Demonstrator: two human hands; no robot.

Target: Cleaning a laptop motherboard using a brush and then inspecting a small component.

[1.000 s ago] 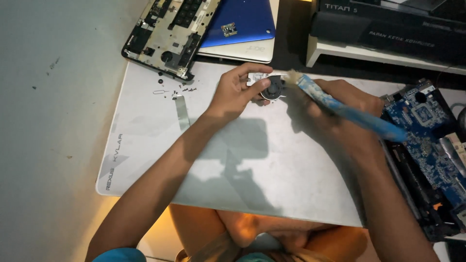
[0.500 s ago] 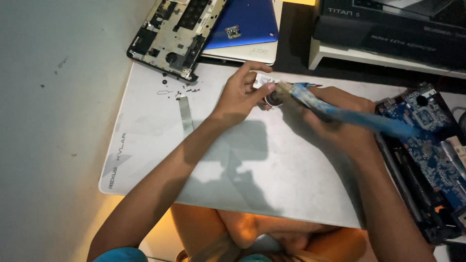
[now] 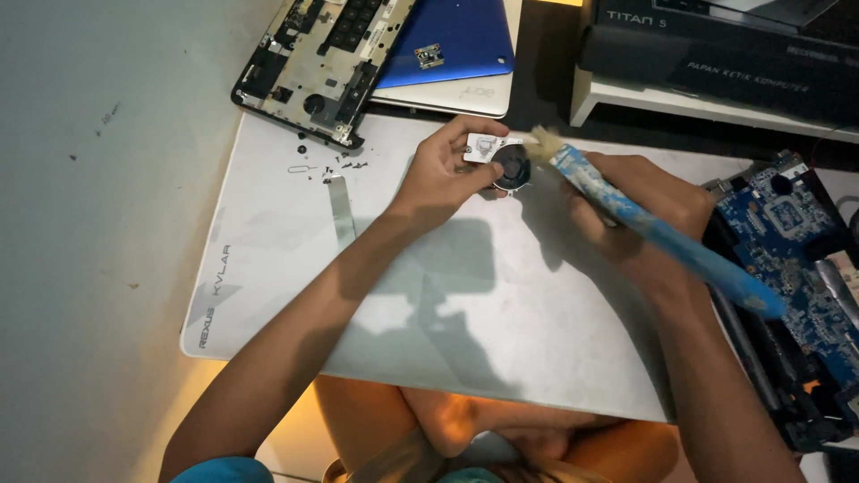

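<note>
From the head view, the left hand (image 3: 443, 174) is pinching a small laptop cooling fan (image 3: 503, 161) just above the white work mat (image 3: 376, 295) on the table, while the right hand (image 3: 640, 210) is gripping a blue-handled brush (image 3: 662, 234), its bristles touching the fan's edge. This looks like the dusting step; continuing calls for steadying the fan and sweeping lightly across the blades. A stripped laptop chassis (image 3: 322, 58), loose screws (image 3: 331, 165) and a blue circuit board (image 3: 796, 259) are lying around.

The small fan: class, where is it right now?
In the head view, the small fan sits top centre, pinched in the left hand above the white mat, with the brush bristles touching it.
</note>
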